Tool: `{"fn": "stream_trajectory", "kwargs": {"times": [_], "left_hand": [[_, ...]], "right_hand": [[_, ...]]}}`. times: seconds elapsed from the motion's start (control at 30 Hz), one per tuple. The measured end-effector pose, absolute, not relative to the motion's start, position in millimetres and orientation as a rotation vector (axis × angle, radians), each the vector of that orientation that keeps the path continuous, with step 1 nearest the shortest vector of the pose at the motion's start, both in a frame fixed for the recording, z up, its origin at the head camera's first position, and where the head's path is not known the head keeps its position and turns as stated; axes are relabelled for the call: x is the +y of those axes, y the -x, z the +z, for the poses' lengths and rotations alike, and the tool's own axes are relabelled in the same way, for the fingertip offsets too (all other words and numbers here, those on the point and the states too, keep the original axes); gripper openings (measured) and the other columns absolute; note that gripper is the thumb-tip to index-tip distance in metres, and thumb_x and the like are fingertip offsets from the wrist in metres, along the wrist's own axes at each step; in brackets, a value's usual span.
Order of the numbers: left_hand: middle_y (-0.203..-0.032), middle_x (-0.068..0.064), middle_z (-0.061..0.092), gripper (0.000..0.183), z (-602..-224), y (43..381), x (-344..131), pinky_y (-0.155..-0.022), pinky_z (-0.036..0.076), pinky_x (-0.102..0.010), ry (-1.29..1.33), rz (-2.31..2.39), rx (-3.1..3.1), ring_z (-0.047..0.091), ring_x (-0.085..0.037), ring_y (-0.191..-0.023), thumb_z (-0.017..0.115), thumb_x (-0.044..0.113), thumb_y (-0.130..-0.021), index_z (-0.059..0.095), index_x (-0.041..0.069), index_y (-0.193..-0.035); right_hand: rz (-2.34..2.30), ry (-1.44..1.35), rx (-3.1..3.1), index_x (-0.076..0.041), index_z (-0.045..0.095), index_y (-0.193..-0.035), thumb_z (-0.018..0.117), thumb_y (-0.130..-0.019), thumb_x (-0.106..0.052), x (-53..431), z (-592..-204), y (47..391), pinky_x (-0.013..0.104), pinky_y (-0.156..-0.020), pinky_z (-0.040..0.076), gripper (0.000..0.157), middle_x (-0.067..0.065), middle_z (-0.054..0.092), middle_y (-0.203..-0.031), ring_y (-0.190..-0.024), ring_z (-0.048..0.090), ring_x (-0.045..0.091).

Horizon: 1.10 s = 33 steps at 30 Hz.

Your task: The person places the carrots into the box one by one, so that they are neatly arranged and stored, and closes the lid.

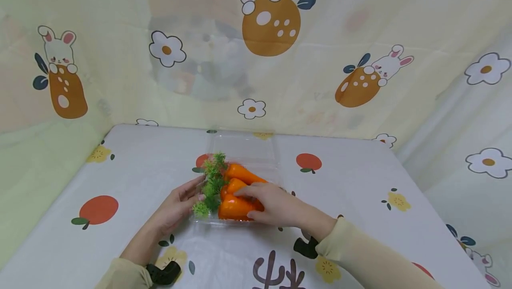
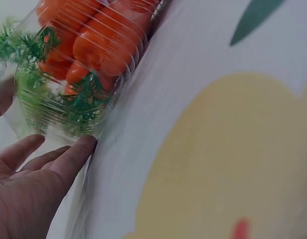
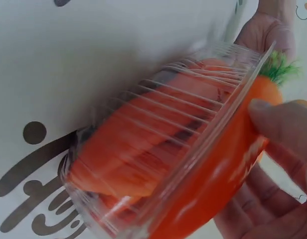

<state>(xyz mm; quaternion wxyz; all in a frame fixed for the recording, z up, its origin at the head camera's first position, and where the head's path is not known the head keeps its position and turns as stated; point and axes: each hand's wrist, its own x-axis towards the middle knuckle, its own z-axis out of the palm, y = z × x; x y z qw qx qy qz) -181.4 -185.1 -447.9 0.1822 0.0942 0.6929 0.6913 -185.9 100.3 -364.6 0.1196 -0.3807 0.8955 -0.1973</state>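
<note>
A clear plastic clamshell box (image 1: 224,222) lies on the table, its lid (image 1: 244,144) folded open toward the back. Several shiny orange carrots (image 1: 240,171) fill it, their feathery green tops (image 1: 214,182) bunched at the left end. My right hand (image 1: 276,202) grips the nearest carrot (image 3: 233,164) at the front of the box, thumb on one side and fingers on the other. That carrot sits at the box's rim in the right wrist view. At the left end, my left hand (image 1: 178,204) touches the box wall with mostly straight fingers (image 2: 76,154), beside the green tops.
A white cloth (image 1: 152,160) printed with fruit and flowers covers the table. Behind and at both sides hang pale curtains (image 1: 200,89) with rabbit and flower prints. A black strap piece sits at each wrist.
</note>
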Motion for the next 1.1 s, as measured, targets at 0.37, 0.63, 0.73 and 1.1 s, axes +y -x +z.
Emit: {"fn": "stream_trajectory", "kwargs": {"times": [0.37,0.63,0.73,1.1], "left_hand": [[-0.17,-0.02,0.016,0.069,-448.5,181.4,-185.7,-0.124,0.019,-0.062,-0.268,1.956,1.973,0.013,-0.042,-0.158,0.056,0.015,-0.105,0.02,0.004,-0.163],[-0.17,-0.02,0.016,0.069,-449.9,182.3,-185.3,-0.124,0.017,-0.063,-0.261,1.958,1.974,0.013,-0.042,-0.158,0.056,0.014,-0.105,0.02,0.004,-0.163],[-0.17,-0.021,0.016,0.069,-450.2,182.3,-185.7,-0.124,0.02,-0.061,-0.259,1.956,1.981,0.013,-0.041,-0.158,0.056,0.014,-0.105,0.02,0.004,-0.163],[-0.17,-0.021,0.015,0.069,-447.4,181.2,-184.4,-0.121,0.014,-0.068,-0.248,1.958,1.958,0.013,-0.043,-0.157,0.056,0.014,-0.105,0.02,0.005,-0.163]], "right_hand": [[-0.497,1.186,2.583,-0.014,0.064,-0.134,0.073,-0.093,-0.011,97.0,-360.0,191.2,0.039,-0.107,0.052,0.042,0.002,0.068,-0.128,-0.116,0.061,0.019],[-0.433,1.187,2.586,-0.016,0.064,-0.134,0.075,-0.092,-0.011,98.1,-359.8,192.6,0.039,-0.105,0.054,0.044,0.003,0.067,-0.129,-0.114,0.061,0.02],[-0.399,1.187,2.621,-0.016,0.061,-0.137,0.075,-0.092,-0.013,96.8,-362.0,191.9,0.038,-0.1,0.056,0.047,0.004,0.067,-0.128,-0.11,0.063,0.019],[-0.4,1.197,2.642,-0.015,0.062,-0.136,0.076,-0.093,-0.017,98.1,-363.7,190.9,0.038,-0.1,0.056,0.046,0.003,0.069,-0.127,-0.11,0.065,0.019]]}}
